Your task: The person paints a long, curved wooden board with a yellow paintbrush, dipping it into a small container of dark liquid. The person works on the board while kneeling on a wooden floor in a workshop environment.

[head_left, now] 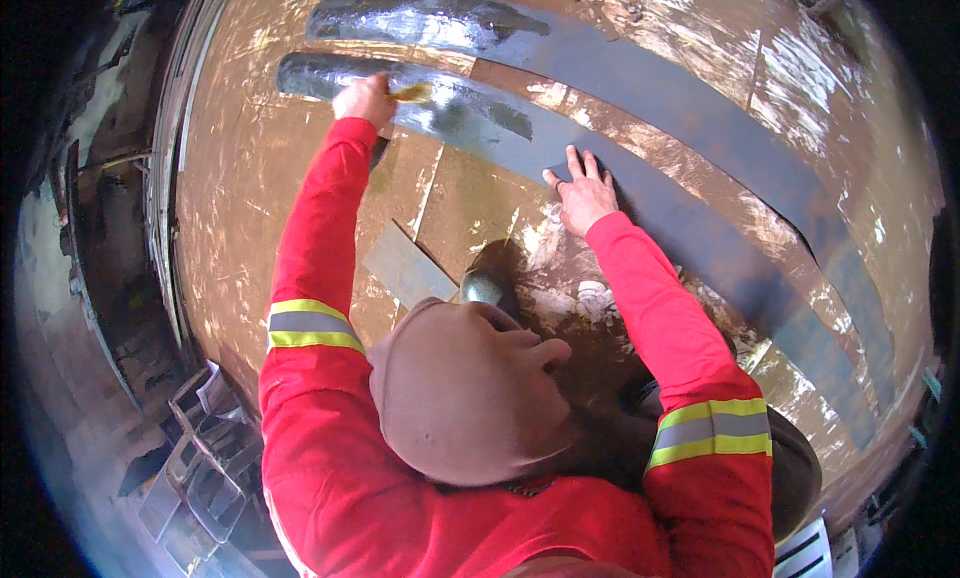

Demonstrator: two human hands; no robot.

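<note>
While the left hand [364,100] holds one brush [412,93], two strips [480,126] glisten (partly).

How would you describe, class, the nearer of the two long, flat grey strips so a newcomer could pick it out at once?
Find the brown, white-patched surface. Across it, a long, flat grey strip, glossy black toward its left end, runs below a similar upper grey strip. Only the lower strip has the person's right hand resting on it.
</note>
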